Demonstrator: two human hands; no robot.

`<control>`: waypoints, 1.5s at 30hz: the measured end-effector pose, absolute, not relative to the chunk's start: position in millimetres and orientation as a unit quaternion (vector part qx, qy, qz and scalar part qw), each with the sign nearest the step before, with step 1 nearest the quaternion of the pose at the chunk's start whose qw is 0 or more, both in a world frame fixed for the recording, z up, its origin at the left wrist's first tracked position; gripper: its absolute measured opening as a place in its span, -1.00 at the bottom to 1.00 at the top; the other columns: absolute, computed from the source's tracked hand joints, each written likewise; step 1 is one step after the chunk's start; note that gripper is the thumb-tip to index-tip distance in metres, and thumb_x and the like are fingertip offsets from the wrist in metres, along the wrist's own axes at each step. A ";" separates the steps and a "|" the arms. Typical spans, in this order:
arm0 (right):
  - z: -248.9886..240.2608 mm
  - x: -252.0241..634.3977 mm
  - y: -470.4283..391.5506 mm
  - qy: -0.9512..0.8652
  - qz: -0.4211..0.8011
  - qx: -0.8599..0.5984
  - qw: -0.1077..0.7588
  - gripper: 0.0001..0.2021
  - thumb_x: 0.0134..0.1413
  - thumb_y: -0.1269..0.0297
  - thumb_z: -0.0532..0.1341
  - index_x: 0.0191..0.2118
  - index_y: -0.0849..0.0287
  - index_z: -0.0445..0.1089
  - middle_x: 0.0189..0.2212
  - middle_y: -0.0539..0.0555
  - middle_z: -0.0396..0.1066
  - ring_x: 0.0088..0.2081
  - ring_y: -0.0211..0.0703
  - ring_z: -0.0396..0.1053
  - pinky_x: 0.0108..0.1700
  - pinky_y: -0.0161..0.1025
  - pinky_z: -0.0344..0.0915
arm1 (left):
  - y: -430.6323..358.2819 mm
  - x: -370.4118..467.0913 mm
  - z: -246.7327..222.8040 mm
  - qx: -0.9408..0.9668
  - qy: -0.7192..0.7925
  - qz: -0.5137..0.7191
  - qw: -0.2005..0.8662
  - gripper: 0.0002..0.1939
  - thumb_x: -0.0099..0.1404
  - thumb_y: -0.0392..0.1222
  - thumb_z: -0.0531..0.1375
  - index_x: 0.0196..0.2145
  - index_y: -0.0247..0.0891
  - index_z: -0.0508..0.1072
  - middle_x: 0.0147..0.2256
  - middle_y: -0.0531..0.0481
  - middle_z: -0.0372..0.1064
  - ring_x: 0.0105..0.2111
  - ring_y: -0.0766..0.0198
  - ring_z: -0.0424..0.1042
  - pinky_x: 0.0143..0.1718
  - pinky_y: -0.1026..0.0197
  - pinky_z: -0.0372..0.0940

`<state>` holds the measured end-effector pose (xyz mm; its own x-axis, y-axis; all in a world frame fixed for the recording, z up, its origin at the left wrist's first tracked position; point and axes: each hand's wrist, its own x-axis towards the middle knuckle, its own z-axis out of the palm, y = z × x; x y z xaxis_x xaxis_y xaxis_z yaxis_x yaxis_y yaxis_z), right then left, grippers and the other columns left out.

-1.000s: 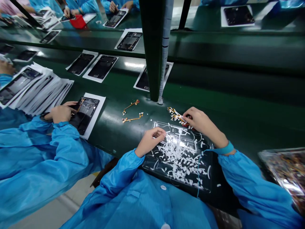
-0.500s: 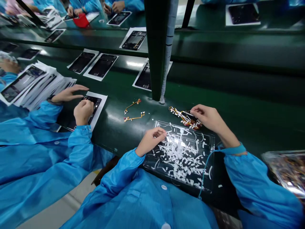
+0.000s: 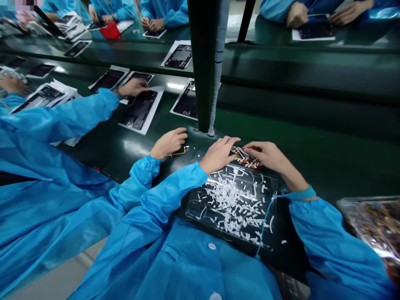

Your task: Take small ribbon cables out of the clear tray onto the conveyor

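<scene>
My left hand (image 3: 218,154) reaches over the far edge of a clear plastic tray (image 3: 191,208), fingers stretched and apart beside a small pile of flex cables (image 3: 246,159). From the right, my right hand (image 3: 265,155) touches the same pile with thumb and fingers pinched; what lies between them is too small to make out. The cables are orange-brown with white tabs. Many small white strips (image 3: 231,200) lie scattered in the tray. A blue wrist strap (image 3: 298,194) with a cord circles my right wrist.
A co-worker's hand (image 3: 168,142) is close on the left, over a single flex cable (image 3: 179,152). Their other hand (image 3: 134,87) is at a dark panel on white paper (image 3: 140,110). A green post (image 3: 203,66) rises ahead. Another filled tray (image 3: 371,221) stands right.
My left hand has moved from the tray's left corner to the pile, its fingers opening. My right hand stays at the pile. The co-worker's hands moved to a loose cable and a panel.
</scene>
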<state>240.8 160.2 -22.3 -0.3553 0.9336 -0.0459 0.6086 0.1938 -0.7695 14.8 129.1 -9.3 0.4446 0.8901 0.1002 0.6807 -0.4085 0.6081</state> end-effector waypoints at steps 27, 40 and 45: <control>-24.1 260.4 149.9 -0.492 0.571 -0.512 0.411 -0.64 -0.18 -0.03 0.49 -0.33 0.13 0.56 -0.40 0.07 0.51 -0.48 -0.30 0.26 -0.51 -0.30 0.15 | 161.1 44.9 -32.1 0.883 0.410 0.116 0.197 -0.77 0.46 -0.16 0.17 -0.04 -0.26 0.56 -0.06 -0.13 0.45 -0.03 0.05 0.39 0.08 0.05 0.29; 9.3 259.2 135.6 -0.547 0.502 -0.522 0.421 -0.71 -0.08 0.00 0.48 -0.32 0.09 0.58 -0.53 0.01 0.45 -0.52 -0.24 0.32 -0.48 -0.23 0.29 | 143.7 57.5 -10.2 0.809 0.396 0.253 0.354 -0.56 0.37 -0.09 0.31 0.13 -0.30 0.40 -0.01 -0.14 0.46 -0.04 0.16 0.48 0.01 0.15 0.37; 19.8 250.4 117.3 -0.559 0.491 -0.517 0.423 -0.70 -0.01 0.01 0.45 -0.25 0.09 0.57 -0.49 0.03 0.52 -0.50 -0.20 0.43 -0.41 -0.21 0.42 | 131.1 59.8 -2.8 0.786 0.373 0.267 0.414 -0.77 0.44 -0.12 0.23 -0.02 -0.25 0.51 -0.07 -0.08 0.52 -0.10 0.22 0.51 -0.03 0.16 0.39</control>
<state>250.4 117.3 19.8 -0.1083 0.9935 -0.0347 0.1622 -0.0168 -0.9866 59.8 131.1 -2.8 0.5784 0.8082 0.1109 0.3648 -0.3779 0.8509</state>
